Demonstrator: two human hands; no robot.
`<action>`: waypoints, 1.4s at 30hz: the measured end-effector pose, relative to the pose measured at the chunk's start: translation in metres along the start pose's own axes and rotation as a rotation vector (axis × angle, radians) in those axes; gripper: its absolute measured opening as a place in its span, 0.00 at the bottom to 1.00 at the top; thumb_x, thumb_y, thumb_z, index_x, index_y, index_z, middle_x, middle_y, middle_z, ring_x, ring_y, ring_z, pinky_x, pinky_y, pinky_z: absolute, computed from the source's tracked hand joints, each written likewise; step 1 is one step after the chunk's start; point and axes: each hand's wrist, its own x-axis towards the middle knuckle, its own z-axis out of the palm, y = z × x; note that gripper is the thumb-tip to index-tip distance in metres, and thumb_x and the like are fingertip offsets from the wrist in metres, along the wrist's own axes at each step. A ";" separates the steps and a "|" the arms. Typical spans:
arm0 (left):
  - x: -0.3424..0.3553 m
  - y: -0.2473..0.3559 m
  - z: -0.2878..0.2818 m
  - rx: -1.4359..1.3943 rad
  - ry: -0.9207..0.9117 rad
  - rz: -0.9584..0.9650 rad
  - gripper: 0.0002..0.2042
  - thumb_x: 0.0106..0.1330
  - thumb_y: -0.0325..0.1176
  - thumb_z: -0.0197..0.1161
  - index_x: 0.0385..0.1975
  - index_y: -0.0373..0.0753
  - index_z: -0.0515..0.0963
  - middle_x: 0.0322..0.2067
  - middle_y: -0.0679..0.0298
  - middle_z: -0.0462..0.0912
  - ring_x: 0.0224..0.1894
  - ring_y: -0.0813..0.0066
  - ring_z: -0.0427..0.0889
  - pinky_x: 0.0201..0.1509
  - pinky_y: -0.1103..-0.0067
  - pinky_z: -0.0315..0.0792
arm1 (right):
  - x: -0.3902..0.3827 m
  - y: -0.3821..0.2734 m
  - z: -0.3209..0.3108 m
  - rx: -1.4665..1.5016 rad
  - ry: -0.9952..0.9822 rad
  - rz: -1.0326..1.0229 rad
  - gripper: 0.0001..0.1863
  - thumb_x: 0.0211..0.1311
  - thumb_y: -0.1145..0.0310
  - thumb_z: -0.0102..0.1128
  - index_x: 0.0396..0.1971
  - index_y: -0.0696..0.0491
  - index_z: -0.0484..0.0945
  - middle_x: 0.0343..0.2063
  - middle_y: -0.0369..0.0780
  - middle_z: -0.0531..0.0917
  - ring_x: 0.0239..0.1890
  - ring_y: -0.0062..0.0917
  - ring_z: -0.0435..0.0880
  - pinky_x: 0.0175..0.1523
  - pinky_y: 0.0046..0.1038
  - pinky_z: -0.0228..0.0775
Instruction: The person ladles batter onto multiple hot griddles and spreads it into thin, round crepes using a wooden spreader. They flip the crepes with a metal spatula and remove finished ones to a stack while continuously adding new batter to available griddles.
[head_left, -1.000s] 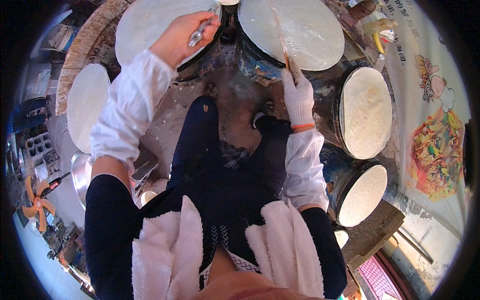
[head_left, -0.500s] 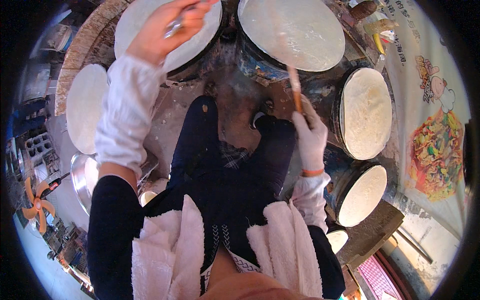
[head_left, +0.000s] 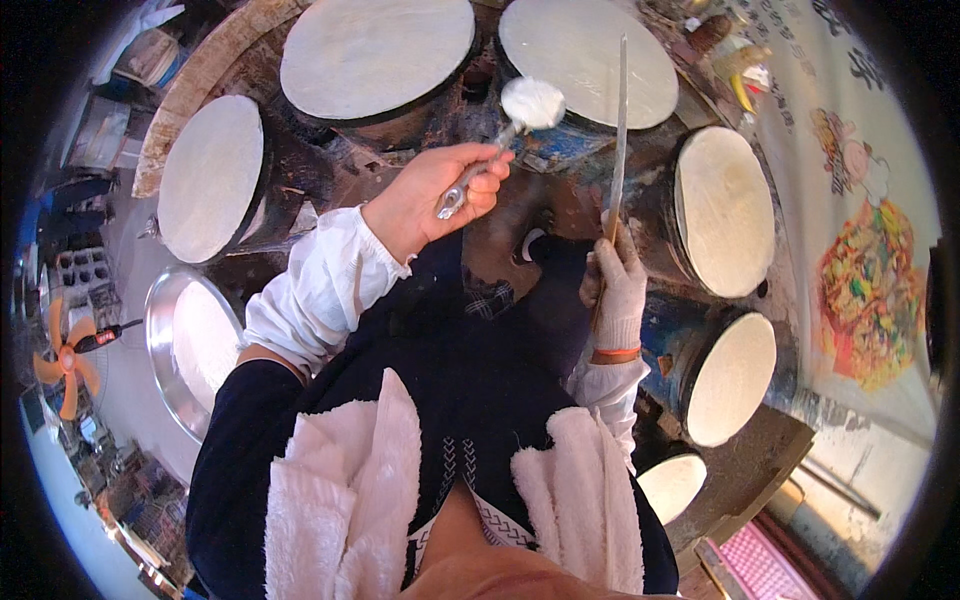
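Note:
My bare left hand (head_left: 445, 190) is closed on the handle of a ladle (head_left: 533, 103), whose bowl looks white with batter. The bowl hangs in front of the near edge of the far right round griddle, covered by a pale batter sheet (head_left: 590, 65). In my gloved right hand (head_left: 617, 275) is a long, thin flat spatula (head_left: 621, 130), its blade pointing away from me across that sheet's right part. Whether the blade touches it I cannot tell. Another pale sheet (head_left: 377, 55) covers the far left griddle.
More round griddles with pale sheets stand around me: one at left (head_left: 212, 180), several at right (head_left: 727, 210). A metal basin (head_left: 158, 340) of white batter is by my left elbow. Beyond the griddles runs a curved, worn rim (head_left: 190, 95). An orange fan (head_left: 68, 355) stands far left.
My left hand has come from above the far left griddle, nearer and to the right, with the ladle. The spatula has swung from leaning left to nearly straight ahead. The view has shifted.

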 end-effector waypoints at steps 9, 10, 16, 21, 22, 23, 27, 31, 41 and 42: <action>-0.020 -0.078 -0.016 0.157 -0.212 -0.146 0.15 0.77 0.31 0.49 0.54 0.25 0.68 0.33 0.61 0.79 0.19 0.84 0.69 0.21 0.85 0.65 | -0.107 0.005 -0.015 0.169 -0.049 0.160 0.17 0.75 0.57 0.49 0.53 0.51 0.77 0.23 0.32 0.75 0.15 0.16 0.67 0.18 0.20 0.62; -0.018 -0.081 -0.014 0.205 -0.203 -0.142 0.17 0.78 0.30 0.47 0.59 0.23 0.64 0.34 0.60 0.79 0.19 0.85 0.69 0.19 0.86 0.65 | -0.111 0.006 -0.017 0.202 -0.067 0.136 0.17 0.75 0.58 0.50 0.52 0.53 0.77 0.22 0.32 0.75 0.14 0.16 0.68 0.17 0.20 0.62; -0.006 -0.087 0.004 0.331 -0.180 -0.186 0.17 0.80 0.33 0.45 0.58 0.25 0.65 0.34 0.60 0.80 0.17 0.84 0.70 0.18 0.86 0.67 | -0.097 0.008 -0.031 0.055 0.001 0.016 0.14 0.71 0.60 0.56 0.47 0.55 0.79 0.21 0.32 0.76 0.14 0.17 0.72 0.17 0.20 0.64; 0.012 -0.079 0.021 0.467 -0.105 -0.144 0.17 0.79 0.35 0.47 0.59 0.29 0.67 0.33 0.64 0.78 0.17 0.87 0.69 0.17 0.88 0.65 | 0.015 0.020 -0.089 -0.624 0.402 -0.297 0.17 0.65 0.56 0.62 0.40 0.57 0.82 0.29 0.47 0.85 0.34 0.37 0.86 0.41 0.37 0.75; 0.016 -0.077 0.026 0.497 -0.090 -0.128 0.18 0.79 0.36 0.48 0.59 0.30 0.68 0.32 0.65 0.78 0.16 0.88 0.68 0.17 0.88 0.64 | 0.040 0.012 -0.103 -0.782 0.476 -0.339 0.17 0.65 0.57 0.60 0.41 0.56 0.82 0.30 0.50 0.85 0.39 0.44 0.86 0.43 0.41 0.75; 0.021 -0.076 0.030 0.531 -0.092 -0.119 0.18 0.79 0.36 0.48 0.60 0.30 0.68 0.32 0.65 0.78 0.16 0.88 0.68 0.17 0.88 0.64 | 0.070 0.006 -0.119 -0.939 0.564 -0.276 0.17 0.63 0.55 0.64 0.43 0.53 0.82 0.30 0.47 0.84 0.35 0.42 0.85 0.44 0.40 0.75; 0.045 -0.077 0.048 0.606 -0.056 -0.089 0.20 0.79 0.38 0.48 0.63 0.31 0.67 0.32 0.67 0.78 0.15 0.89 0.66 0.15 0.88 0.61 | 0.138 -0.015 -0.144 -1.236 0.842 -0.477 0.21 0.62 0.50 0.62 0.46 0.50 0.81 0.39 0.50 0.83 0.41 0.47 0.84 0.49 0.45 0.76; 0.063 -0.078 0.063 0.590 -0.022 -0.102 0.20 0.79 0.38 0.47 0.64 0.32 0.66 0.32 0.68 0.77 0.14 0.89 0.65 0.13 0.88 0.59 | 0.176 -0.019 -0.160 -1.420 0.729 -0.333 0.19 0.62 0.51 0.60 0.44 0.49 0.82 0.40 0.49 0.84 0.43 0.45 0.85 0.50 0.45 0.76; 0.072 -0.113 0.088 0.646 -0.171 -0.187 0.17 0.77 0.36 0.52 0.58 0.32 0.71 0.33 0.62 0.77 0.18 0.85 0.69 0.21 0.86 0.62 | 0.055 -0.099 -0.308 -0.327 1.422 -0.760 0.13 0.59 0.63 0.64 0.34 0.60 0.84 0.26 0.41 0.86 0.29 0.28 0.84 0.36 0.31 0.75; 0.073 -0.120 0.090 0.659 -0.183 -0.201 0.17 0.77 0.36 0.52 0.58 0.31 0.71 0.33 0.62 0.77 0.18 0.85 0.69 0.21 0.86 0.62 | 0.022 -0.095 -0.330 -0.040 1.389 -0.971 0.11 0.58 0.68 0.65 0.34 0.61 0.84 0.26 0.38 0.85 0.28 0.24 0.81 0.34 0.28 0.73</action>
